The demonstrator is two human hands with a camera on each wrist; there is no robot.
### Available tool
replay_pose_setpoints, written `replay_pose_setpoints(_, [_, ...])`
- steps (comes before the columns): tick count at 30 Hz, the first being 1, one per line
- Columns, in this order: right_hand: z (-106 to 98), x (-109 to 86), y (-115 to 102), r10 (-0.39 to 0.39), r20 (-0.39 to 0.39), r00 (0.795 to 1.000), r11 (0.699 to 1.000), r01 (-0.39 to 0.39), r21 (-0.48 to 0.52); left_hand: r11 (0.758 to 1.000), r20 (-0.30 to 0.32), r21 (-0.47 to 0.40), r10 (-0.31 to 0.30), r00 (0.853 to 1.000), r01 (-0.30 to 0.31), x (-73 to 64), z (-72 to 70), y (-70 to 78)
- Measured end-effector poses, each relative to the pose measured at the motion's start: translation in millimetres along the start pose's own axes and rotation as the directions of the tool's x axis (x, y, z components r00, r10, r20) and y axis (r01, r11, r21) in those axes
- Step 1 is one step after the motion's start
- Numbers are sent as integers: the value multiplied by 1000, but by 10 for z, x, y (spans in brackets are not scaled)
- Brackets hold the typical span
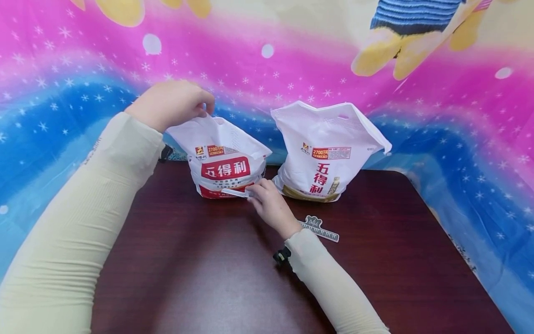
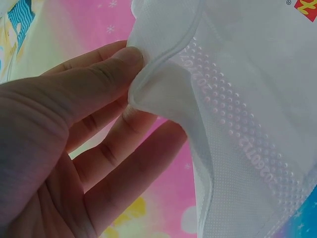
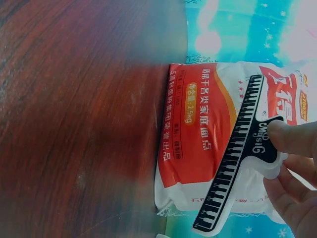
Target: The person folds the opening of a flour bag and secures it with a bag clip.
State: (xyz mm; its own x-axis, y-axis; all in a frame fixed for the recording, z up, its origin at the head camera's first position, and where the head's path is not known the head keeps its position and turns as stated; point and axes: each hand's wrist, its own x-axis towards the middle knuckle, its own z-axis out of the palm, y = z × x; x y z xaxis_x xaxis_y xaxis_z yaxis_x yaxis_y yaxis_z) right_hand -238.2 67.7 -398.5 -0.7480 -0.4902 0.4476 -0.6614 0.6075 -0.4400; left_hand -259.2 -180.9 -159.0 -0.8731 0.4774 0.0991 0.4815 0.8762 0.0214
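My left hand [image 1: 177,104] pinches the top corner of a white and red flour bag [image 1: 225,169] standing at the back of the table. In the left wrist view, the thumb and fingers hold the folded white edge [image 2: 163,62], and the bag's mouth gapes a little. Low in front of that bag, my right hand [image 1: 273,206] grips a clip [image 3: 235,151] by its black handle. Piano keys are printed along the clip's long jaw, which overlaps the bag's red front in the right wrist view.
To the right stands a second flour bag [image 1: 325,153], white with a gold base, its top upright. Another piano-key clip [image 1: 319,227] lies on the dark wooden table [image 1: 217,273] beside my right wrist. A colourful printed cloth [image 1: 238,55] hangs behind the table.
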Motion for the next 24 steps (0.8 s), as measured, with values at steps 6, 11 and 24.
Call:
replay_pose_setpoints(6, [-24,-8,26,-12,-63,998,999,15,47,1000,5,1,-4,1000,4,6,-11,3])
replay_pose_setpoints(11, [-56,1,27,-50,-138,989,995,61,74,1000,5,2,-1,1000,1,17,-16,1])
replay_pose_setpoints(24, [-123,-5,25,-76,-219,973,990,99,97,1000,15,-7,-7,1000,7,34,-15,-15])
